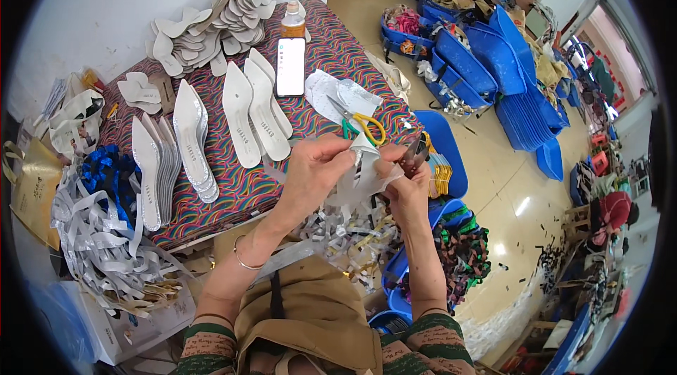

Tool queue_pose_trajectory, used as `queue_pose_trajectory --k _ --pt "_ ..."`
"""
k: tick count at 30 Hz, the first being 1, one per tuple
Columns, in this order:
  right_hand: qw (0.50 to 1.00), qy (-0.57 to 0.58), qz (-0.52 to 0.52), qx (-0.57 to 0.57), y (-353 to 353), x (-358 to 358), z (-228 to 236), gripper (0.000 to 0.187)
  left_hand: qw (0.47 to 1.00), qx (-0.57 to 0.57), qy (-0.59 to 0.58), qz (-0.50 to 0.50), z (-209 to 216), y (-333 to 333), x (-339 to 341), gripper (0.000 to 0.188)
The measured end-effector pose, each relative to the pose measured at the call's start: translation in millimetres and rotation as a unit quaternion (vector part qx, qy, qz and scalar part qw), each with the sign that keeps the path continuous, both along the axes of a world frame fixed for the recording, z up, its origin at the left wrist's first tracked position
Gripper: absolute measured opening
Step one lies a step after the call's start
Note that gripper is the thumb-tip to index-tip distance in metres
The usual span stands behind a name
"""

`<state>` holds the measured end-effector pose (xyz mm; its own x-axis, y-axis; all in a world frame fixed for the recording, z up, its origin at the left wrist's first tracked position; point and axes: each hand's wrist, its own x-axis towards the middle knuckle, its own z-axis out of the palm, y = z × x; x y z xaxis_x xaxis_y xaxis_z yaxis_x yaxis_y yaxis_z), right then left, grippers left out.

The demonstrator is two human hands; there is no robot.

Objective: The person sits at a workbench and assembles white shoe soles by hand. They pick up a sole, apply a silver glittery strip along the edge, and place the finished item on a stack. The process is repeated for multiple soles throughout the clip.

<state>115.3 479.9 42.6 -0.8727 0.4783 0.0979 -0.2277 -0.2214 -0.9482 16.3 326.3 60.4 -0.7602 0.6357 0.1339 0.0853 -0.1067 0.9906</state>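
Observation:
In front of my body, both hands pinch a whitish shoe insole piece (362, 181) with a pointed tip and a thin, film-like lower part. My left hand (315, 172) closes its thumb and fingers on the left edge near the tip. On the opposite side, my right hand (405, 181) grips the piece. A dark, shiny object (415, 155) shows at the right fingers; its kind is unclear. Just beyond the hands lie scissors (365, 126) with yellow and green handles, on white sheet pieces (326, 96). White pointed insoles (238, 114) stand in rows to the left.
A patterned cloth covers the table (211, 216). A phone (290, 68) rests against a bottle (293, 21); stacked insoles (211, 29) lie behind. Silvery strips (99, 241) hang at left. Blue tubs (448, 146) and dark scraps (462, 251) are at right. A person (613, 213) sits far right.

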Motion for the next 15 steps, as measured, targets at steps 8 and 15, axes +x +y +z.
queue_pose_trajectory --k 8,15 --pt "0.957 0.040 -0.047 0.283 -1 -4 -7 0.003 0.999 0.039 -0.033 -0.002 5 6 9 0.024" --pt "0.998 -0.008 0.048 0.050 0 -2 1 0.004 0.999 0.019 0.017 -0.027 -5 3 2 0.025"
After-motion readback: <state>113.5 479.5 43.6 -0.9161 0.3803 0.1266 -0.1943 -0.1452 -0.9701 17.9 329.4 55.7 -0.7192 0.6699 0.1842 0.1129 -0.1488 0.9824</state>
